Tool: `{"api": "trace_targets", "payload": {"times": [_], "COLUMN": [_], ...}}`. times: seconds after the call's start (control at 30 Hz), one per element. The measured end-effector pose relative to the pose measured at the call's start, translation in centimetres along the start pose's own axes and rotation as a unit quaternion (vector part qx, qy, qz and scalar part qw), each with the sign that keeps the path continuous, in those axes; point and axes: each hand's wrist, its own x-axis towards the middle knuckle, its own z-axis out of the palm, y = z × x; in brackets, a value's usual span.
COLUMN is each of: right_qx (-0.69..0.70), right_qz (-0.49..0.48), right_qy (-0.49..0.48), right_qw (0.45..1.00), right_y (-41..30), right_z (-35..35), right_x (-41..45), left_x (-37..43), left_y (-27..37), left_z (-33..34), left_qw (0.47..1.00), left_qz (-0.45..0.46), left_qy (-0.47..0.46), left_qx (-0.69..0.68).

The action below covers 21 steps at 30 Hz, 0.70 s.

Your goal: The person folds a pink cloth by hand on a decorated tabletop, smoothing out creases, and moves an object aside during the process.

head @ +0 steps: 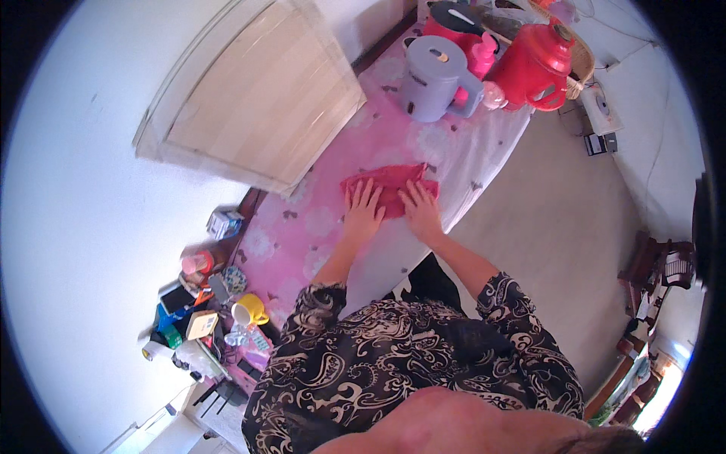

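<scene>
A red cloth [391, 180] lies spread and slightly wrinkled on a pink floral tablecloth [320, 221]. My left hand [363, 213] rests palm down on the left part of the cloth, its fingers spread. On the right part lies my right hand [421, 211], also flat with the fingers apart. Neither hand grasps the fabric, and a strip of red shows between them. Whatever is beneath the palms is hidden.
Past the cloth stand a grey electric kettle [434, 79], a pink pump bottle [482, 57] and a red lidded pitcher [533, 65]. A wooden panel [266, 85] borders the table's left side. Near my left elbow are a yellow mug [248, 310] and several small items.
</scene>
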Motion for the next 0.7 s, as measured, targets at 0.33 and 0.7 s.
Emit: {"api": "trace_targets", "payload": {"times": [0.33,0.7], "right_qx": [0.120,0.059], "right_qz": [-0.323,-0.093], "right_qy": [-0.204,-0.085], "right_qw": [0.916,0.990], "right_y": [-13.8,1.3], "right_z": [5.1,2.0], "right_x": [-10.8,1.2], "left_x": [-26.6,-3.0], "left_y": [-0.7,-0.8], "left_z": [-3.9,0.9], "left_qw": [0.970,0.996], "left_qz": [-0.232,-0.079], "left_qy": [-0.051,-0.034], "left_qx": [0.053,0.014]}}
